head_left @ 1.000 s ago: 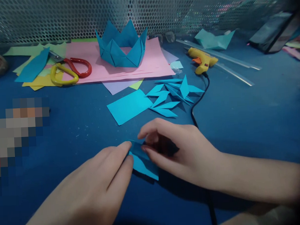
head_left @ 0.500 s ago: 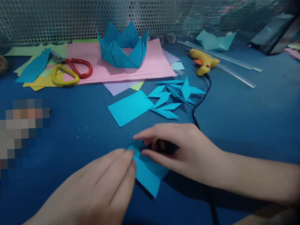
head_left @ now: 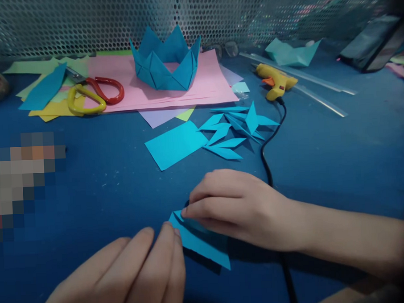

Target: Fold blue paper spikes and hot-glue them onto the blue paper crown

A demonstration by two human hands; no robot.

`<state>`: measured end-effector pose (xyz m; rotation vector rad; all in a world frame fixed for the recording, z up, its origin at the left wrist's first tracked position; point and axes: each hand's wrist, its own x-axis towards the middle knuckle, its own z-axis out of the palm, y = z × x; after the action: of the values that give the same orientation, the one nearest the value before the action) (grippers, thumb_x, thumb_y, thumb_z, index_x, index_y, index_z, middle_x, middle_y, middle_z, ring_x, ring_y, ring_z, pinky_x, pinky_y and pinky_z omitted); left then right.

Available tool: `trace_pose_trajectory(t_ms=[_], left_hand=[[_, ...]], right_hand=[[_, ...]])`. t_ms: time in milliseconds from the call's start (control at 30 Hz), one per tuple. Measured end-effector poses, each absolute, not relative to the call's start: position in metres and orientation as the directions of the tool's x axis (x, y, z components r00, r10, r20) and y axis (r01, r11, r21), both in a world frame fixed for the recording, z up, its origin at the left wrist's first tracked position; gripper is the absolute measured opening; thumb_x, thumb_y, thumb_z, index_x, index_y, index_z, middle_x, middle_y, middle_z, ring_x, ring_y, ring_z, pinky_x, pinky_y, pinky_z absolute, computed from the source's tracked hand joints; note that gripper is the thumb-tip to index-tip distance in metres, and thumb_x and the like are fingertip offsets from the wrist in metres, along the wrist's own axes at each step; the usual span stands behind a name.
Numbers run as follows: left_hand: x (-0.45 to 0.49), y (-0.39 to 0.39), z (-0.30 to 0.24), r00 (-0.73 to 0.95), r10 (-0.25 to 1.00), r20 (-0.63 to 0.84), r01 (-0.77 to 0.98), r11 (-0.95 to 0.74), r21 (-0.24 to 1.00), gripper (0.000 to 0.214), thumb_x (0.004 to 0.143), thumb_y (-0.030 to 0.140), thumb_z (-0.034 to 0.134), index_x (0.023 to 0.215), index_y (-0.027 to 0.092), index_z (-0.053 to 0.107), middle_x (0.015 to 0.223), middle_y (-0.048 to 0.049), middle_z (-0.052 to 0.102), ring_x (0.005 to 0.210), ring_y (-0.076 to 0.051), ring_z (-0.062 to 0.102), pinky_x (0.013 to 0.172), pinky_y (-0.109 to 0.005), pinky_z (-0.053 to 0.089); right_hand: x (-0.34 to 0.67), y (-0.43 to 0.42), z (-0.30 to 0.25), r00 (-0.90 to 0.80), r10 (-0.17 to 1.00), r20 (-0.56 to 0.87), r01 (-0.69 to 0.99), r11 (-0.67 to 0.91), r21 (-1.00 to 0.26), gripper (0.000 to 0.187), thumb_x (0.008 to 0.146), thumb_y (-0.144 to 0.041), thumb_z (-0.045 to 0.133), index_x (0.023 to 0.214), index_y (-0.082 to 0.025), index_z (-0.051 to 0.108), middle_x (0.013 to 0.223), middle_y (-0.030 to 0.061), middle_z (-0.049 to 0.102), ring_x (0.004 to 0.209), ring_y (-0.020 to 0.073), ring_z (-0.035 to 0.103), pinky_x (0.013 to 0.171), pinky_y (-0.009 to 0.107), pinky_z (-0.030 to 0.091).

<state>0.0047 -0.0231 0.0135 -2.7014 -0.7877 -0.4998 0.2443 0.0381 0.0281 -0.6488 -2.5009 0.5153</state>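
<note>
A small folded piece of blue paper (head_left: 202,247) lies on the blue table (head_left: 323,164) near the front edge. My right hand (head_left: 238,205) rests on its upper part, fingers curled and pressing it down at the left tip. My left hand (head_left: 140,270) comes in from the lower left with its fingers together, the fingertips touching the paper's left edge. Behind them lie a flat blue rectangle (head_left: 175,144) and several pointed blue folded pieces (head_left: 233,131).
A blue paper crown (head_left: 166,61) stands on pink sheets (head_left: 209,86) at the back. Red and yellow scissors (head_left: 92,96) lie at the back left among coloured paper. A yellow glue gun (head_left: 276,81) lies at the back right, its black cord (head_left: 271,135) running forward under my right wrist. A perforated metal screen closes the back.
Both hands and the folded paper have shifted toward me. The paper has been turned and now lies flatter, with my right fingers closed down over its top.
</note>
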Motion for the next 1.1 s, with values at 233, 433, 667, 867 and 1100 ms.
trace_pose_trajectory(t_ms=[233, 433, 667, 867, 1100], left_hand=[[0.001, -0.021, 0.014, 0.707, 0.597, 0.38, 0.649, -0.761, -0.012, 0.03, 0.099, 0.019, 0.039, 0.12, 0.021, 0.06, 0.11, -0.0025, 0.065, 0.093, -0.019, 0.062, 0.068, -0.034, 0.049], [0.006, -0.015, 0.01, 0.748, 0.571, 0.337, 0.627, -0.775, -0.077, 0.036, 0.095, 0.01, 0.033, 0.12, 0.013, 0.059, 0.084, -0.003, 0.066, 0.069, -0.017, 0.063, 0.048, -0.031, 0.041], [0.01, -0.012, 0.012, 0.73, 0.6, 0.328, 0.645, -0.764, -0.037, 0.037, 0.097, 0.013, 0.028, 0.112, 0.016, 0.062, 0.074, -0.0014, 0.058, 0.071, -0.017, 0.063, 0.044, -0.032, 0.032], [0.013, -0.01, 0.014, 0.734, 0.596, 0.325, 0.637, -0.77, -0.025, 0.037, 0.099, 0.015, 0.025, 0.107, 0.017, 0.061, 0.068, 0.0002, 0.048, 0.07, -0.016, 0.061, 0.046, -0.036, 0.027], [0.008, -0.011, 0.011, 0.736, 0.605, 0.304, 0.649, -0.758, -0.062, 0.038, 0.099, 0.018, 0.023, 0.109, 0.019, 0.06, 0.072, -0.0007, 0.05, 0.07, -0.017, 0.06, 0.048, -0.034, 0.031]], right_hand=[[0.249, 0.046, 0.034, -0.878, 0.361, 0.314, 0.287, 0.922, -0.258, 0.038, 0.103, -0.01, 0.034, 0.098, -0.009, 0.072, 0.093, 0.0091, 0.071, 0.079, 0.0177, 0.056, 0.072, 0.03, 0.046], [0.252, 0.05, 0.029, -0.888, 0.294, 0.354, 0.239, 0.952, -0.189, 0.039, 0.103, -0.01, 0.034, 0.094, -0.009, 0.072, 0.09, 0.0101, 0.07, 0.075, 0.0186, 0.055, 0.069, 0.032, 0.045], [0.251, 0.05, 0.031, -0.907, 0.25, 0.34, 0.206, 0.965, -0.161, 0.039, 0.103, -0.01, 0.033, 0.094, -0.009, 0.071, 0.088, 0.0099, 0.07, 0.077, 0.0185, 0.057, 0.069, 0.032, 0.046], [0.25, 0.052, 0.029, -0.911, 0.247, 0.331, 0.202, 0.966, -0.164, 0.039, 0.104, -0.01, 0.033, 0.094, -0.008, 0.071, 0.085, 0.0092, 0.069, 0.077, 0.0179, 0.056, 0.07, 0.032, 0.046], [0.253, 0.053, 0.03, -0.913, 0.258, 0.317, 0.19, 0.955, -0.229, 0.041, 0.105, -0.01, 0.028, 0.103, -0.006, 0.069, 0.091, 0.0106, 0.069, 0.08, 0.0182, 0.055, 0.072, 0.032, 0.046]])
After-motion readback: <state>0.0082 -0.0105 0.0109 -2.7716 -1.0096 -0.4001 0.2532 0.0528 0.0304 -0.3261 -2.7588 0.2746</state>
